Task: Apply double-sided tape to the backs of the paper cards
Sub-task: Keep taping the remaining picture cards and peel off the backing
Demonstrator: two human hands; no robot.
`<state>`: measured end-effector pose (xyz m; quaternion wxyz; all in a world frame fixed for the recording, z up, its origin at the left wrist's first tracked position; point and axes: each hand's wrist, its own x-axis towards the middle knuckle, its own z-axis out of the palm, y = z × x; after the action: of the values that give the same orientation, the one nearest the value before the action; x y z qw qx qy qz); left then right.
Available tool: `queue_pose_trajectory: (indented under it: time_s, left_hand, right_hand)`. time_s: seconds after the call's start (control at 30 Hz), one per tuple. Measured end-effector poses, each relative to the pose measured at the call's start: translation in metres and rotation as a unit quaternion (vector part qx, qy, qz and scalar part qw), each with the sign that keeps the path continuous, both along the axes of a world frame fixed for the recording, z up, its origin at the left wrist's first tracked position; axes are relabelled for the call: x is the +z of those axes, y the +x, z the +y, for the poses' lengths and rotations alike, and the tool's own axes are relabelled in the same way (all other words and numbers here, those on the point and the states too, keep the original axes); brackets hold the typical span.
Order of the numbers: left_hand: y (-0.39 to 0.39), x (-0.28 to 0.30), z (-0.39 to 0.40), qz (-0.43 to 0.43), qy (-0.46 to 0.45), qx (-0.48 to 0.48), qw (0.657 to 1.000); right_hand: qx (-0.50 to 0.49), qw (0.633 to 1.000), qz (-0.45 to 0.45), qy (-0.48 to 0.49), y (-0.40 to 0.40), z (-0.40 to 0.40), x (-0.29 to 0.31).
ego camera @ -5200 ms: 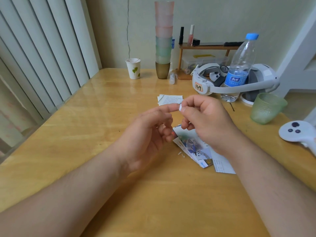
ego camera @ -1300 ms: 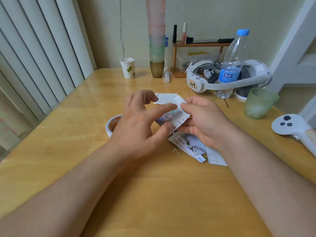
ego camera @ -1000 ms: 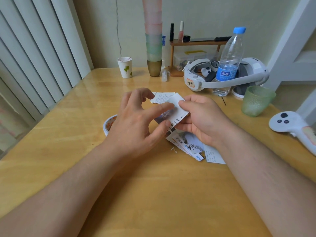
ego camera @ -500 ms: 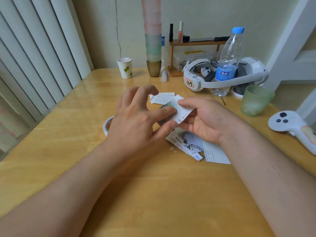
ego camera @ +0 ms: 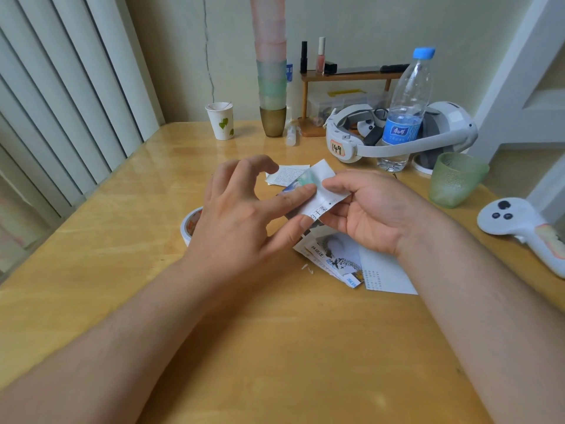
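Between both hands [ego camera: 244, 221] [ego camera: 371, 214]: pinched paper card [ego camera: 321, 191].

- The left hand [ego camera: 241, 221] is held above the table, back up, forefinger stretched right and pressing on a paper card [ego camera: 321, 191], thumb under it; the other fingers arch upward, spread.
- The right hand [ego camera: 367, 209] pinches the card's right side, thumb on top, fingers curled beneath.
- Both bare forearms reach in from the near edge.
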<state>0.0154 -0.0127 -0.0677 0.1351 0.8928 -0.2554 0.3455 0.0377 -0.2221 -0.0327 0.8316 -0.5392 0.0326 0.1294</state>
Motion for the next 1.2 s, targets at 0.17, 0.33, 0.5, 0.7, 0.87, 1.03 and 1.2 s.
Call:
queue_pose_trajectory:
  time_s: [0.17,0.33,0.5,0.7,0.87,1.03,1.2]
  left_hand:
    - [0.001,-0.004,0.002,0.012,-0.003,-0.006,1.0]
    - [-0.002,-0.009,0.001,0.034,-0.015,-0.004,0.999]
    - [-0.003,-0.011,-0.002,0.044,-0.016,-0.004,0.999]
    - [0.001,-0.012,-0.007,0.022,0.005,-0.03,0.999]
    - [0.001,-0.016,-0.011,0.048,0.015,-0.029,0.998]
    - [0.003,-0.016,-0.01,0.061,0.02,-0.024,0.998]
    - [0.001,-0.014,-0.009,0.064,0.007,-0.031,0.997]
  right_hand:
    - [0.001,1.0,0.001,0.001,-0.003,0.002,0.002]
    - [0.005,1.0,0.005,0.026,-0.003,0.003,0.003]
    - [0.01,0.999,0.004,0.051,-0.004,0.004,0.005]
    - [0.005,0.998,-0.004,0.065,-0.003,0.004,0.005]
    - [-0.001,0.998,0.002,0.057,-0.004,0.006,0.005]
    - [0.001,0.999,0.008,0.054,-0.003,0.007,0.003]
    - [0.0,0.999,0.012,0.052,-0.004,0.009,0.002]
